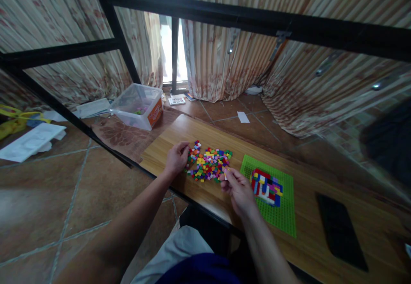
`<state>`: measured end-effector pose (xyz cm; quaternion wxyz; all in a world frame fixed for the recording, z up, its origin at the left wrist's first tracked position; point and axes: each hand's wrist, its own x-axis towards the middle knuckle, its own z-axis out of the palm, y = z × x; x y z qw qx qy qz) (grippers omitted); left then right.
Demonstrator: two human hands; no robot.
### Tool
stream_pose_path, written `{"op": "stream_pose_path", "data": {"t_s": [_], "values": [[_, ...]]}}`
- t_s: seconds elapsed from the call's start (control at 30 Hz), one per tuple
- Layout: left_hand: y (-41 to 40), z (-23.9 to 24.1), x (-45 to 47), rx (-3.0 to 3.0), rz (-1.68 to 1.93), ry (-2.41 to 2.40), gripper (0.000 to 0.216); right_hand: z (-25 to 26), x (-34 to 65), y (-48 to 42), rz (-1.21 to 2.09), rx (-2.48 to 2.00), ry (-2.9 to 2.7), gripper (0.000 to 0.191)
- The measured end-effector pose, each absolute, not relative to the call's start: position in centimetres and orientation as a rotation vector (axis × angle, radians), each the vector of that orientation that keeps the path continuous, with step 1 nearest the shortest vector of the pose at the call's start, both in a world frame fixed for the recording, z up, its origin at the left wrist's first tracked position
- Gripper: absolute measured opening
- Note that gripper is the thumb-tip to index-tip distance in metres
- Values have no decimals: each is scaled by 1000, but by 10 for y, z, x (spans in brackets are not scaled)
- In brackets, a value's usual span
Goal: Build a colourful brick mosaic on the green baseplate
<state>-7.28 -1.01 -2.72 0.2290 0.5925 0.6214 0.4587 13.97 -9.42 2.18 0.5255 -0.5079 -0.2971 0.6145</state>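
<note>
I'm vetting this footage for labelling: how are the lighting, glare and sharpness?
Head view: window gap between the curtains blown out white; head view: pale sheen near the far left corner of the wooden tabletop; head view: loose toy bricks soft-edged, fine detail lost.

No lettering, number or brand is legible. The clear plastic box (131, 119) carries an orange label (155, 112) on its end wall, with markings too blurred to read. A white card (177, 101) on the tiled floor (221, 112), near the box, bears dark block-like printing, likewise too small to make out.
</note>
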Motion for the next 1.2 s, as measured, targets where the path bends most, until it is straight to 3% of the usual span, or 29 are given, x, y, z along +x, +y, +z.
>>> {"op": "stream_pose_path", "data": {"t_s": [0.37,0.8,1.2], "values": [[-8,-31,-74,1646,1268,1714,23,4,134,-86,1287,-1342,-661,40],[-9,-31,-73,1631,1292,1702,22,-2,134,-67,1392,-1376,-779,56],[-9,-29,-72,1637,1280,1706,22,6,144,-84,1519,-1192,-693,44]]}}
